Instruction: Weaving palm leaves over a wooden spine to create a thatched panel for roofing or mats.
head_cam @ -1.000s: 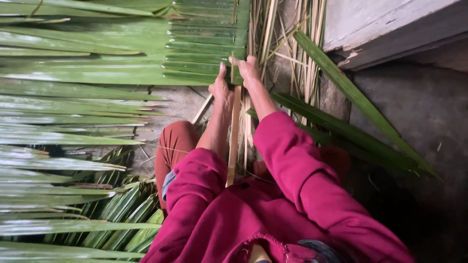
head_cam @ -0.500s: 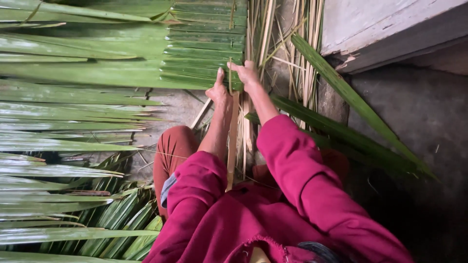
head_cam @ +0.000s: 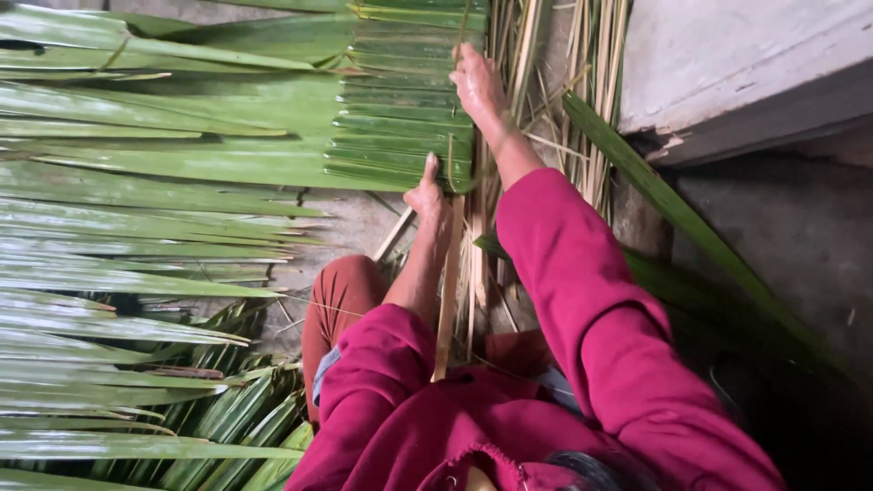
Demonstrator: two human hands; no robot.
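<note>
A panel of folded green palm leaves lies stitched along a pale wooden slat that runs from my lap upward. My left hand grips the near edge of the panel beside the slat, thumb raised. My right hand reaches farther along the panel's folded edge, fingers curled on the leaves and apparently on a thin strip; the grip itself is hard to make out. Both arms wear magenta sleeves.
Long loose palm fronds spread across the left side. A bundle of dry stalks lies beyond my right hand. A grey concrete block sits at the upper right, and one green leaf crosses the dark ground there.
My right hand has moved away from my left hand, farther up along the folded edge of the panel. My left hand stays at the near edge.
</note>
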